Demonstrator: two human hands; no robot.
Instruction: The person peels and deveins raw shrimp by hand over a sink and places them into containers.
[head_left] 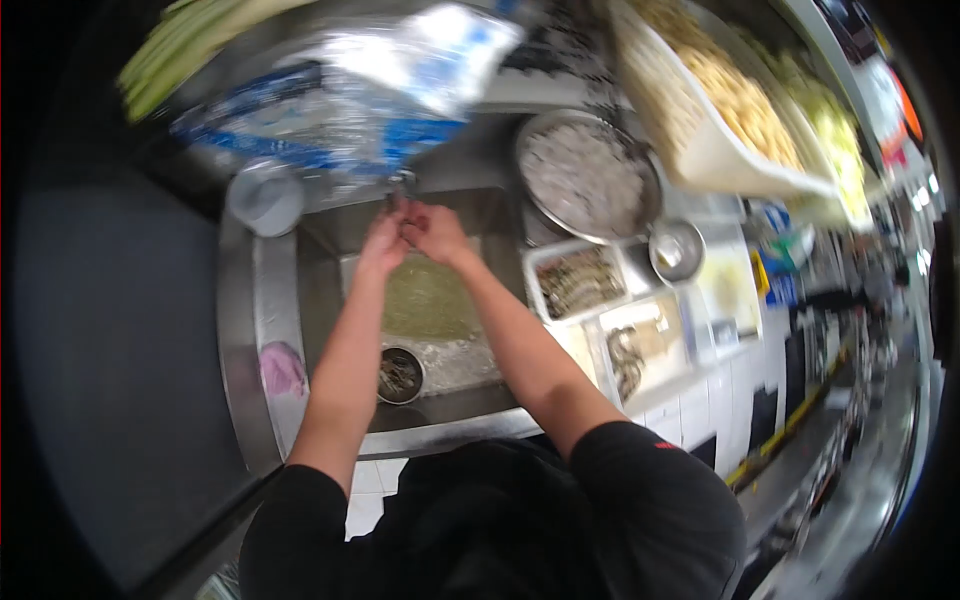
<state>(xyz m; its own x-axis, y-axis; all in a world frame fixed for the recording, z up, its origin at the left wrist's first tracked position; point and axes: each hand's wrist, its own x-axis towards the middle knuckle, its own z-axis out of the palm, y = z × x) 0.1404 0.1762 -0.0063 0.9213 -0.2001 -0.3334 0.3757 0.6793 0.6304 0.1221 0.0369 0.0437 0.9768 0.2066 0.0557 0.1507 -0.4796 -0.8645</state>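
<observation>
My left hand (385, 240) and my right hand (434, 232) meet under the metal tap (402, 182) at the back of a steel sink (325, 240). Their fingers are bent towards each other and blurred; whether anything lies between them cannot be made out. Below the hands, cloudy greenish water (430, 300) covers part of the sink floor. A round metal bowl (401, 376) holding small dark pieces stands in the sink near its front edge.
Right of the sink are a large bowl of pale pieces (585, 175), a tray of shrimp (578, 283), a board (655, 340) and a small bowl (677, 250). Plastic packages (330, 110) lie behind. A pink cloth (283, 369) and clear container (266, 198) sit left.
</observation>
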